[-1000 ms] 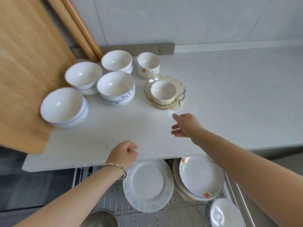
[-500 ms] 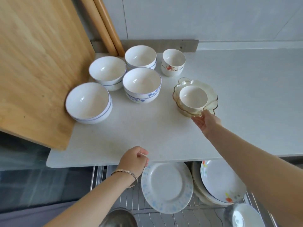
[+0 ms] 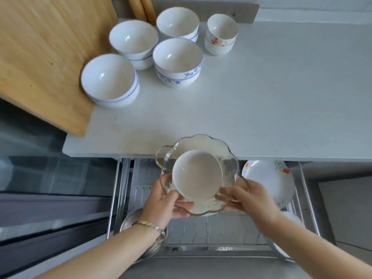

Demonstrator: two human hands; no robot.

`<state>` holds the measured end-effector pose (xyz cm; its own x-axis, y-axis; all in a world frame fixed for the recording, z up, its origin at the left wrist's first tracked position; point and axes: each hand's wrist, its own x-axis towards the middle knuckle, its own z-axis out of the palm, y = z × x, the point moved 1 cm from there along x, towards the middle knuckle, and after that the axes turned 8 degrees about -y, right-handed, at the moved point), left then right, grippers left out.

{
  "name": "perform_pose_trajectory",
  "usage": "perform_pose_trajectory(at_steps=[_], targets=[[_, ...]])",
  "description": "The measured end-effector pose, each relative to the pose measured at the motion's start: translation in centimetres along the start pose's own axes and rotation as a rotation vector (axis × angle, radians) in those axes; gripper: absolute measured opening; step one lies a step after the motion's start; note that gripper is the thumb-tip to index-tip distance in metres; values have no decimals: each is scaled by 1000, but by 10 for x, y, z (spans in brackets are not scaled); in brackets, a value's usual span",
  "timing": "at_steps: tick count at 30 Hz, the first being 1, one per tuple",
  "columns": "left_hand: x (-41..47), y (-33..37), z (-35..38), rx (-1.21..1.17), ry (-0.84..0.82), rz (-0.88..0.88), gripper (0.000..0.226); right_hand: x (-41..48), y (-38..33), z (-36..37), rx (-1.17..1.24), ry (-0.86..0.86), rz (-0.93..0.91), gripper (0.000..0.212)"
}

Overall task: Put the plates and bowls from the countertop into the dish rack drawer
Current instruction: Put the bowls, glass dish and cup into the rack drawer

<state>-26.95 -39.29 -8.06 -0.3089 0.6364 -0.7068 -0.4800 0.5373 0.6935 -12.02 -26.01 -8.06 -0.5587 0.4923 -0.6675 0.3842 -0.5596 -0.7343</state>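
Note:
A scalloped clear glass dish (image 3: 225, 158) with a small white bowl (image 3: 197, 175) inside it hangs over the open dish rack drawer (image 3: 211, 230). My left hand (image 3: 163, 202) grips the dish's near left rim and my right hand (image 3: 251, 200) grips its near right rim. On the white countertop (image 3: 261, 93) several white bowls remain: a blue-rimmed stack (image 3: 109, 80), another stack (image 3: 133, 42), a blue-flowered bowl (image 3: 178, 61), a bowl behind it (image 3: 178, 23) and a red-flowered cup stack (image 3: 221, 34).
A wooden cutting board (image 3: 44, 55) lies over the counter's left end. In the drawer a flowered plate (image 3: 267, 180) stands at the right and a metal bowl (image 3: 132, 220) sits at the front left. Two wooden rolling pins (image 3: 143, 7) lean at the back.
My right hand took the glass dish with the small bowl off the counter and brought it over the drawer. My left hand left the counter edge and now grips the dish too.

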Motion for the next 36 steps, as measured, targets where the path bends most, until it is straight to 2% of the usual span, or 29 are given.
perform_pose_trajectory(at_steps=[1, 4, 8, 10, 13, 14, 16, 19, 25, 30, 32, 35, 36], targets=[[-5, -9, -9, -76, 30, -28, 36, -1, 9, 8, -15, -14, 10, 41], [-16, -33, -39, -195, 99, -112, 39, 2, 38, 32, -66, -107, 82, 30], [-15, -60, -68, -348, 206, -259, 40, 21, 66, 64, -171, -191, 216, 31], [-2, -72, -79, -405, 288, -332, 38, 39, 74, 77, -171, -187, 254, 25], [33, -88, -96, -468, 387, -418, 32, 67, 85, 90, -160, -147, 289, 4], [46, -91, -101, -493, 420, -435, 29, 75, 90, 93, -153, -134, 297, 6], [75, -97, -109, -549, 466, -421, 29, 88, 101, 96, -139, -109, 321, 10], [118, -100, -114, -615, 493, -356, 42, 103, 118, 93, -132, -56, 359, 14], [175, -105, -119, -671, 476, -271, 23, 135, 133, 74, -202, 69, 345, 16], [193, -138, -131, -638, 560, -271, 33, 144, 143, 63, -214, 92, 368, 19], [194, -146, -131, -618, 542, -253, 39, 143, 147, 60, -227, 94, 371, 20], [197, -141, -127, -658, 498, -262, 22, 142, 151, 58, -235, 92, 376, 19], [201, -140, -127, -677, 513, -272, 26, 141, 152, 58, -237, 91, 381, 19]])
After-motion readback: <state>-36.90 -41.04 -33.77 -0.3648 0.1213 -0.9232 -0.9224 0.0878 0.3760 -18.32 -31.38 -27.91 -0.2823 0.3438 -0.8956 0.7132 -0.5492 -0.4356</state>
